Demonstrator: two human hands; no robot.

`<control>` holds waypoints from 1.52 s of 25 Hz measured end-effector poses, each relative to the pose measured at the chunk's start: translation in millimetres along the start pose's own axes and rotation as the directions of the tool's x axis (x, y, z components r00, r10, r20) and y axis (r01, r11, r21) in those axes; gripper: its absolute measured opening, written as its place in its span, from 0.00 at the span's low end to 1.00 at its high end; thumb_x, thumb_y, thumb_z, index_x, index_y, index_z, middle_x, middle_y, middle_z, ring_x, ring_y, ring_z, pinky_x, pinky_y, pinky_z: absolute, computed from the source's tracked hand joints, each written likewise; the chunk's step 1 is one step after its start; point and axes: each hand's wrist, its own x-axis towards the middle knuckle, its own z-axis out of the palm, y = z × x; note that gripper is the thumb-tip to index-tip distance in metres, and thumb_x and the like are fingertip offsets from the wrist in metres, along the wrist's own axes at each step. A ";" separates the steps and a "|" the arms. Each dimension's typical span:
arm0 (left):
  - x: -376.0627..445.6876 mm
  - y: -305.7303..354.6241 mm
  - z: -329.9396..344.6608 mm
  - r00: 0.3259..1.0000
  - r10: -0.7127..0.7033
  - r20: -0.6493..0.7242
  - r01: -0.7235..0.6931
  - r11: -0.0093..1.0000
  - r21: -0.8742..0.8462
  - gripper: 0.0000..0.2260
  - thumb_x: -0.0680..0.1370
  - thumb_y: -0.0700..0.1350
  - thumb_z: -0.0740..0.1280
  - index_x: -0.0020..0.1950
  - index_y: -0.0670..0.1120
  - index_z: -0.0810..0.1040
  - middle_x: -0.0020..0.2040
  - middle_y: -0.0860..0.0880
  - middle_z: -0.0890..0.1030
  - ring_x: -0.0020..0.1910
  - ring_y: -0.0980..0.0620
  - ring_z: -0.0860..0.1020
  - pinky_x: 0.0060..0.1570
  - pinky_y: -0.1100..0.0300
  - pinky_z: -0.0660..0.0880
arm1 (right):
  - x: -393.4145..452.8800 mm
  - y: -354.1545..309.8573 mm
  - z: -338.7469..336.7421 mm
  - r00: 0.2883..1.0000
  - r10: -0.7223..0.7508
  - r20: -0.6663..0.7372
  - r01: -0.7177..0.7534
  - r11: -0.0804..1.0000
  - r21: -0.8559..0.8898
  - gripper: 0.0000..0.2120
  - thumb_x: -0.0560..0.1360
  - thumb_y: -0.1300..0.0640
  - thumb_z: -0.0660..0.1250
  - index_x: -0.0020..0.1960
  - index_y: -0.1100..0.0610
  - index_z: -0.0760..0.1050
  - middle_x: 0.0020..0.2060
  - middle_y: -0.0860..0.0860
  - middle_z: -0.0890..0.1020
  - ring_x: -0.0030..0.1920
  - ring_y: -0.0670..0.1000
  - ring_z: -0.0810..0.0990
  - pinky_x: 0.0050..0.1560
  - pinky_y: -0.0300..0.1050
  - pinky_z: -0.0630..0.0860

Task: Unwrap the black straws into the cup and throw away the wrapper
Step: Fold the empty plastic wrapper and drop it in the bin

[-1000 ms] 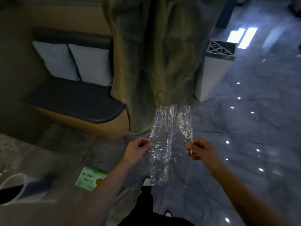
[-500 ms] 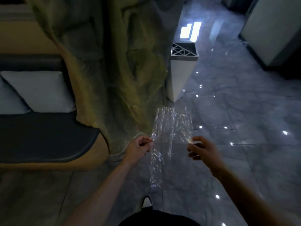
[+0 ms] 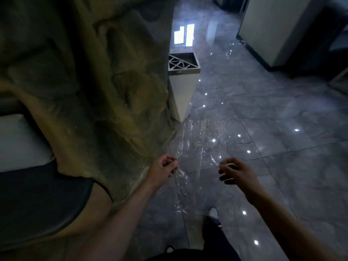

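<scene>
A glossy grey tiled floor [image 3: 273,119] is seen, dotted with bright light reflections. A white square bin [image 3: 183,85] with a lattice top is stood on it, just beside a rough rock-like pillar [image 3: 98,87]. A white-toed shoe [image 3: 213,212] is planted on the tiles.

arms: bare, sleeveless | trousers [image 3: 214,240]: black | shoe [image 3: 213,212]: white toe

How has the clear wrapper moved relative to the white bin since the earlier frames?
Yes. The wrapper, pinched by the left hand and right hand, has come closer to the white bin: its top edge now almost meets the bin's base.
</scene>
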 end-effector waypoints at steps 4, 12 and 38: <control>46.0 18.5 30.2 1.000 0.005 0.003 -0.005 1.000 -0.007 0.01 0.78 0.37 0.66 0.48 0.41 0.77 0.37 0.46 0.79 0.32 0.54 0.74 0.30 0.67 0.71 | 39.3 -5.2 -33.5 1.000 -0.001 -0.021 0.001 1.000 0.021 0.04 0.75 0.58 0.69 0.48 0.58 0.78 0.39 0.55 0.85 0.36 0.53 0.85 0.35 0.42 0.79; 146.2 60.4 127.6 0.999 -0.003 -0.051 0.003 1.000 0.011 0.06 0.78 0.38 0.67 0.42 0.47 0.78 0.33 0.49 0.80 0.29 0.54 0.75 0.26 0.67 0.69 | 128.0 -39.1 -143.7 1.000 0.001 -0.020 0.000 1.000 0.012 0.03 0.75 0.59 0.69 0.47 0.59 0.78 0.39 0.56 0.84 0.35 0.51 0.83 0.34 0.41 0.78; 466.9 148.8 154.6 0.996 0.030 0.084 -0.038 0.995 0.095 0.07 0.75 0.41 0.70 0.40 0.51 0.81 0.33 0.51 0.82 0.30 0.58 0.78 0.29 0.68 0.72 | 398.6 -138.6 -201.6 0.984 0.079 -0.161 -0.078 0.997 0.011 0.04 0.78 0.58 0.66 0.48 0.56 0.79 0.42 0.55 0.85 0.37 0.49 0.84 0.34 0.38 0.77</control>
